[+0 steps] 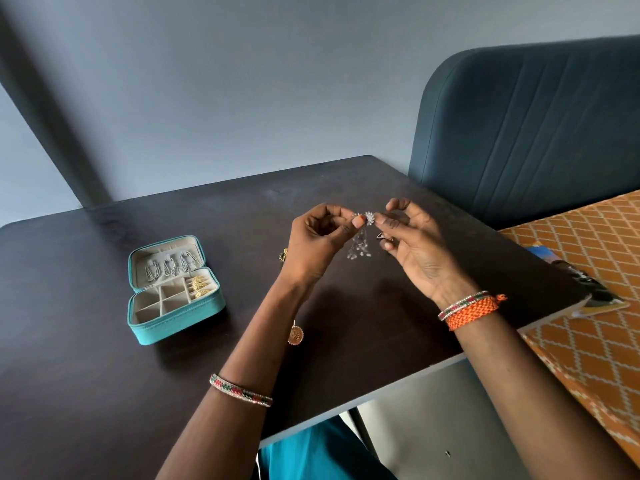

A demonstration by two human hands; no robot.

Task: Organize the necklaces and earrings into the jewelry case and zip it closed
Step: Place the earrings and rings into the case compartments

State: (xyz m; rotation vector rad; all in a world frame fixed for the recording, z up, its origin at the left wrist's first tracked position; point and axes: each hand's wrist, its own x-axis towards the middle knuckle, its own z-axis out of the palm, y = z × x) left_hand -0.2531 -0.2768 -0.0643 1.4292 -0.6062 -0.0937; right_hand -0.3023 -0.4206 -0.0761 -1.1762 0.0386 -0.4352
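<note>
Both the left hand point(320, 237) and right hand point(412, 237) pinch a sparkly earring point(369, 218) above the bench's middle, probably next going into the open jewelry case point(175, 289) near the left edge.

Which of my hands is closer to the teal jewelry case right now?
Left. Your left hand is raised over the table to the right of the open jewelry case, pinching a silver earring. Your right hand pinches the same earring from the far side, farther from the case.
</note>
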